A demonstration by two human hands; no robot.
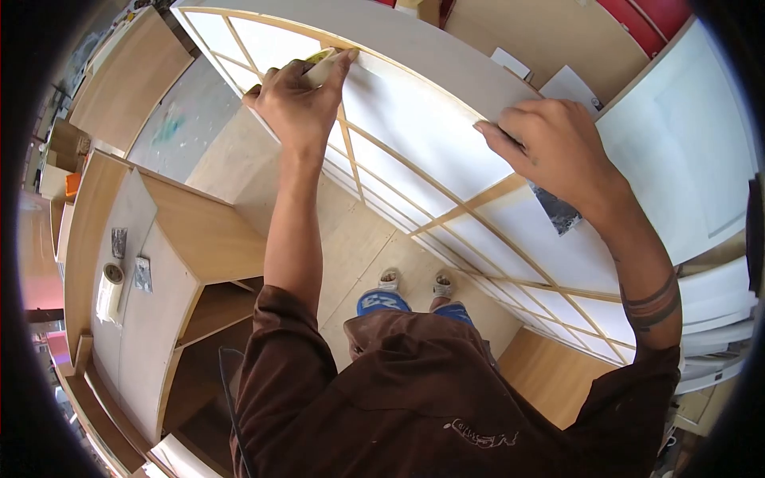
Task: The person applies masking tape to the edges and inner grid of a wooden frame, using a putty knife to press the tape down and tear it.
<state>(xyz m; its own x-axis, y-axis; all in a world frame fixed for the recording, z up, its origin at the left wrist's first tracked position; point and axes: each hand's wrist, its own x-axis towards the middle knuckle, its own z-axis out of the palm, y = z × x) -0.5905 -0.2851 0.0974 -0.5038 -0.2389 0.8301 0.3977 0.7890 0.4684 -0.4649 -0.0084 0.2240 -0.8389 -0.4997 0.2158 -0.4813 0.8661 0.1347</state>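
My left hand (299, 103) is closed around a pale roll of tape (320, 70) at the upper edge of a large wooden-framed panel (414, 151). Its index finger and thumb lie along that edge. The panel has white fields divided by thin wood strips and stands tilted in front of me. My right hand (550, 143) is closed farther along the same edge, thumb against the rim. From beneath its palm sticks a flat, dark, smeared blade (555, 211), which looks like a putty scraper. The handle is hidden by the hand.
On the left stands a wooden cabinet (179, 231) with open shelves. Another tape roll (113, 275) and two small dark flat pieces (143, 273) lie on it. White panels (685, 135) lean at the right. My feet stand on a board floor (358, 247) close to the panel.
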